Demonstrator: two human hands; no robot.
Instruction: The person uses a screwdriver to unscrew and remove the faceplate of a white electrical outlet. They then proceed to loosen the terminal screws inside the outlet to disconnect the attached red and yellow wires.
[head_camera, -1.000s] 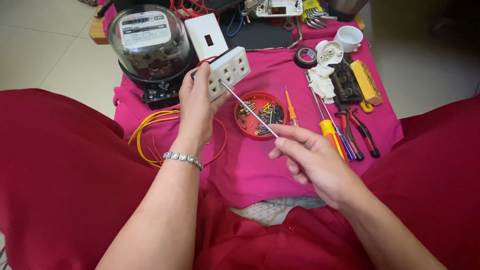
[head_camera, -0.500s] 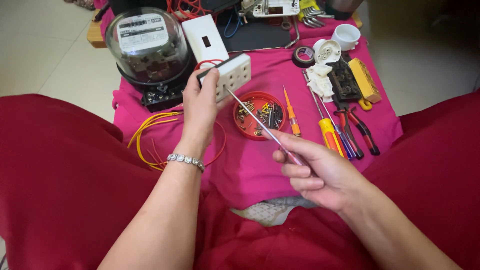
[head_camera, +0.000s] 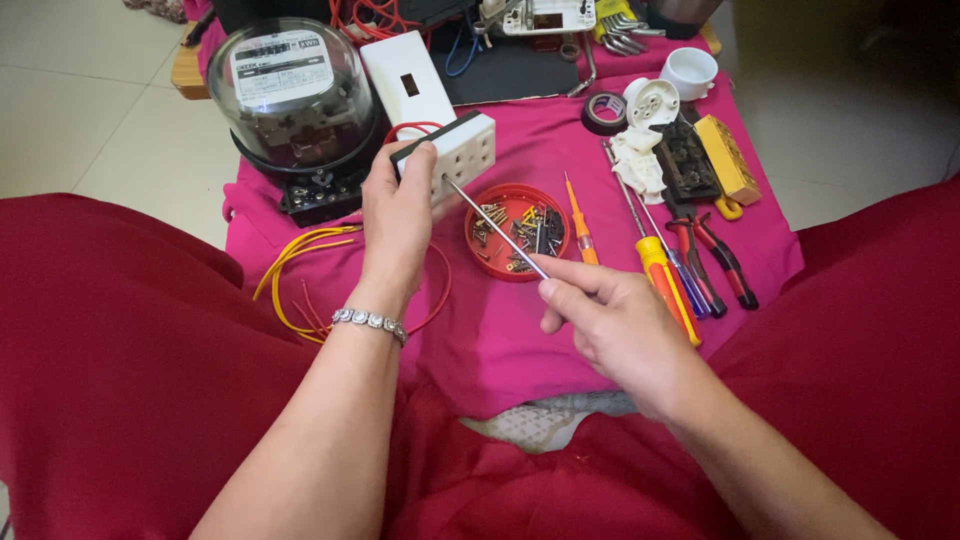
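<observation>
Firmly, a white socket (head_camera: 455, 152) is gripped by the left hand (head_camera: 397, 215); a screwdriver (head_camera: 495, 228) is pinched by the right hand (head_camera: 612, 325), tip touching the socket, red dish of screws (head_camera: 517, 231) at three o'clock.

The left hand (head_camera: 400, 215) grips a white socket block (head_camera: 455, 150) above the pink-covered surface (head_camera: 520, 340), while the right hand (head_camera: 615, 325) holds a screwdriver (head_camera: 495, 228) with its tip against the block's face, over a red dish of screws (head_camera: 517, 232).

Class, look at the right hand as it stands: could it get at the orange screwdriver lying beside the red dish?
Probably yes. The orange screwdriver lies uncovered on the pink cloth, just ahead of the right hand, nothing between. But that hand already holds a screwdriver, so its grip is taken.
</observation>
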